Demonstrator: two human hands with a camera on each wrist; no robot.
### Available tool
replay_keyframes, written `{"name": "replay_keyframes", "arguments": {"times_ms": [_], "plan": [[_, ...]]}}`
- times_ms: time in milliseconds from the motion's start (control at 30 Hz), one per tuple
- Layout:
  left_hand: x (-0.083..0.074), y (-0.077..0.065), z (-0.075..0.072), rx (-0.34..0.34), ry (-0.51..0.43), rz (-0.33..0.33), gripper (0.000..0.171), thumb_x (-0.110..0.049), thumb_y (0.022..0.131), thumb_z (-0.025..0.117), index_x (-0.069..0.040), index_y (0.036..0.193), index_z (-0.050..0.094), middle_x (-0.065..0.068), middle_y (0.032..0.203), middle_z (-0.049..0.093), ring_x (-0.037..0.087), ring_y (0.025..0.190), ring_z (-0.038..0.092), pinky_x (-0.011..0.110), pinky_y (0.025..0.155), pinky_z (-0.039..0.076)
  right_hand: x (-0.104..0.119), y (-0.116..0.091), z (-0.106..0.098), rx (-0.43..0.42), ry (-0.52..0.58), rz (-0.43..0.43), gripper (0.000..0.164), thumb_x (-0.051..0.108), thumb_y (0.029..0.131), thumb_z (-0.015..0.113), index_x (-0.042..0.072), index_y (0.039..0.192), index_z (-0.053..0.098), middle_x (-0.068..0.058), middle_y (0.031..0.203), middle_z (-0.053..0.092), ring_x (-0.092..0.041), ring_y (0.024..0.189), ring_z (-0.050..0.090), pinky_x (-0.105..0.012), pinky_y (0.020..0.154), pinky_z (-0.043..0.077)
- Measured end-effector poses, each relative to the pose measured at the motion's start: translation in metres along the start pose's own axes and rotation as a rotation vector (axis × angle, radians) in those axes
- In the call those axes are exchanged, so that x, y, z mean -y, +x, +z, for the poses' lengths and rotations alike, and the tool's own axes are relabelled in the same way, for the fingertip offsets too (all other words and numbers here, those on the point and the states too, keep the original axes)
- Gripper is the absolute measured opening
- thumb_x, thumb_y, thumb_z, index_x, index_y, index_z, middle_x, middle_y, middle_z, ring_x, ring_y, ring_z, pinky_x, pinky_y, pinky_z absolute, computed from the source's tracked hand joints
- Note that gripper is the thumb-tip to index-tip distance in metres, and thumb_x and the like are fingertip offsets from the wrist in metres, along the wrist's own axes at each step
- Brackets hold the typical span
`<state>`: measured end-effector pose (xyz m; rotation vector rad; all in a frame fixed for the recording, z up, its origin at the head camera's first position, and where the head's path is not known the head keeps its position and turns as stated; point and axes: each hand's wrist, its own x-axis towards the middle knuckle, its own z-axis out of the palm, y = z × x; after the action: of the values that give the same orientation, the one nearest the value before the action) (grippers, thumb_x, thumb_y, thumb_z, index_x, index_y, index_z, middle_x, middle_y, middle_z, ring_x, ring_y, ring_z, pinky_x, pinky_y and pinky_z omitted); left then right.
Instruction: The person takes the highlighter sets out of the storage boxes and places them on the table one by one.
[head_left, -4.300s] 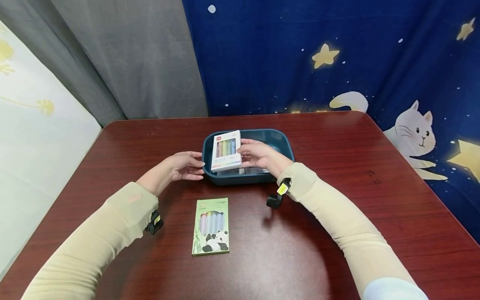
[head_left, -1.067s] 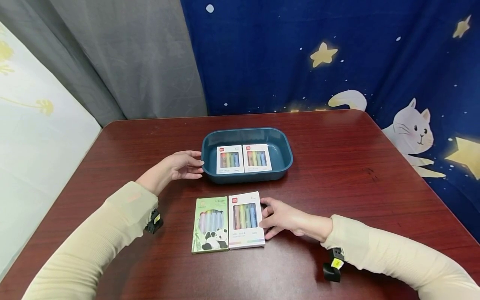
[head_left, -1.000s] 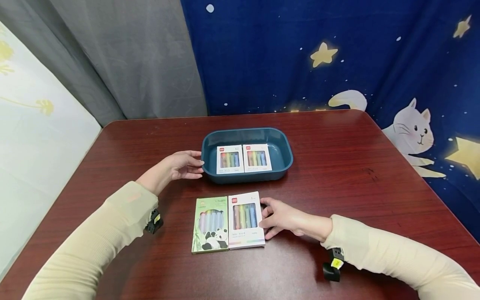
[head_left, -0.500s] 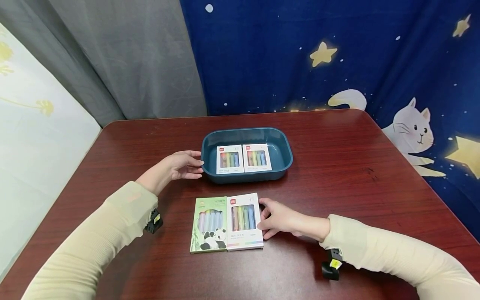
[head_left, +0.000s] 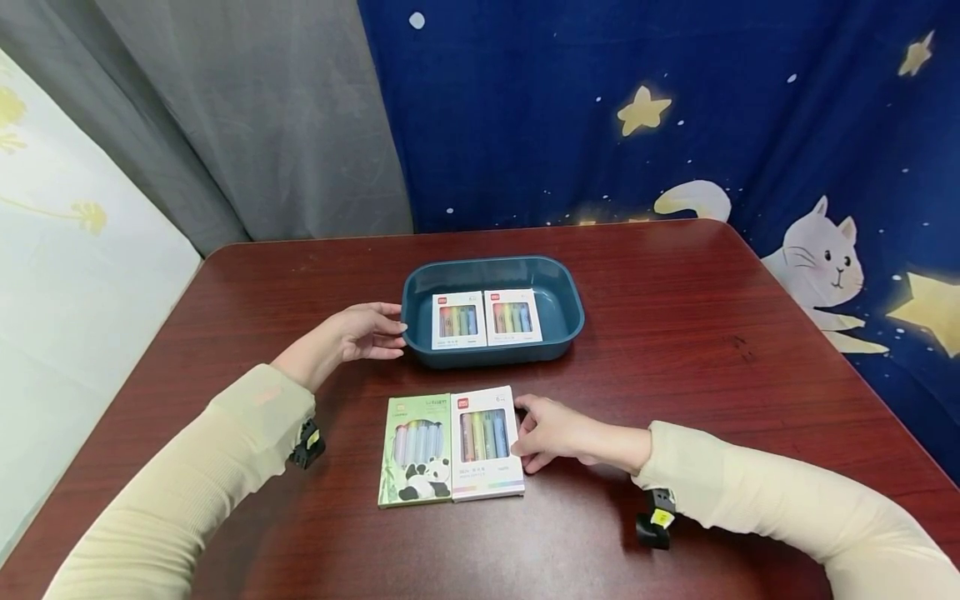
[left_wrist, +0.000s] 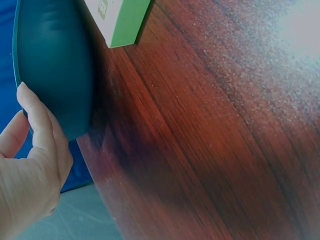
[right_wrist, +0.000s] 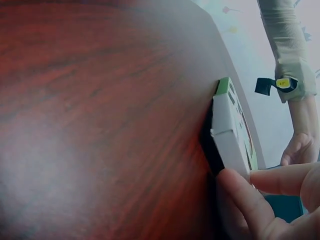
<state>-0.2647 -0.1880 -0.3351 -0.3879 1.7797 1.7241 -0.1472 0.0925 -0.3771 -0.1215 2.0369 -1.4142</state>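
Observation:
My right hand (head_left: 558, 432) pinches the right edge of a white box (head_left: 486, 485), thumb on its face; coloured sticks show through its window. The box lies against a green panda box (head_left: 423, 479) of coloured pens, their long sides touching. In the right wrist view, finger and thumb grip the white box (right_wrist: 232, 137) at one edge. At the left end of a dark teal bin (head_left: 491, 357), my left hand (head_left: 367, 332) touches the rim with loosely bent fingers. The left wrist view shows those fingertips on the bin's wall (left_wrist: 57, 75).
Inside the bin, two similar white boxes, a left one (head_left: 459, 340) and a right one (head_left: 513, 337), lie side by side, with bare bin floor to their right. All this stands on a reddish-brown table (head_left: 712, 333). Curtains (head_left: 525, 108) hang behind its far edge.
My right hand has brought the white box from over the bin to the green box's right side. Lately both boxes have slid slightly left. My left hand has stayed at the bin.

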Motion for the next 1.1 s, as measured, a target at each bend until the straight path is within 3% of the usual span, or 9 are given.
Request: {"name": "replay_keyframes", "arguments": {"times_ms": [300, 700, 900, 1100], "plan": [[0.0, 0.0, -0.001, 0.004, 0.003, 0.005, 0.055, -0.007, 0.093, 0.049, -0.01, 0.142, 0.027, 0.005, 0.085, 0.059, 0.013, 0.069, 0.062, 0.031, 0.072, 0.056, 0.005, -0.002, -0.004, 0.056, 0.057, 0.04, 0.059, -0.01, 0.074, 0.058, -0.012, 0.127, 0.032, -0.012, 0.082, 0.048, -0.017, 0.063, 0.056, -0.033, 0.063, 0.056], [0.001, -0.001, 0.001, 0.006, 0.003, 0.011, 0.054, -0.006, 0.093, 0.049, -0.01, 0.142, 0.027, 0.004, 0.083, 0.059, 0.012, 0.067, 0.062, 0.031, 0.071, 0.056, 0.009, -0.005, -0.016, 0.098, 0.09, 0.061, 0.063, -0.006, 0.076, 0.055, -0.012, 0.132, 0.027, -0.016, 0.092, 0.053, -0.019, 0.069, 0.057, -0.033, 0.066, 0.055], [0.001, 0.0, 0.001, 0.009, 0.005, 0.013, 0.055, -0.006, 0.093, 0.049, -0.01, 0.143, 0.027, 0.004, 0.084, 0.059, 0.012, 0.067, 0.062, 0.031, 0.071, 0.056, 0.043, -0.008, -0.046, 0.094, 0.02, 0.001, 0.053, 0.003, 0.087, 0.051, -0.007, 0.134, 0.03, -0.027, 0.111, 0.052, -0.029, 0.088, 0.061, -0.037, 0.073, 0.055], [0.001, -0.001, 0.001, 0.006, 0.009, 0.011, 0.056, -0.006, 0.093, 0.049, -0.01, 0.143, 0.026, 0.005, 0.085, 0.059, 0.012, 0.068, 0.062, 0.031, 0.072, 0.056, 0.082, -0.003, -0.082, 0.055, 0.018, -0.046, 0.052, 0.014, 0.095, 0.043, 0.001, 0.141, 0.024, -0.027, 0.133, 0.04, -0.038, 0.114, 0.049, -0.043, 0.085, 0.051]]}}
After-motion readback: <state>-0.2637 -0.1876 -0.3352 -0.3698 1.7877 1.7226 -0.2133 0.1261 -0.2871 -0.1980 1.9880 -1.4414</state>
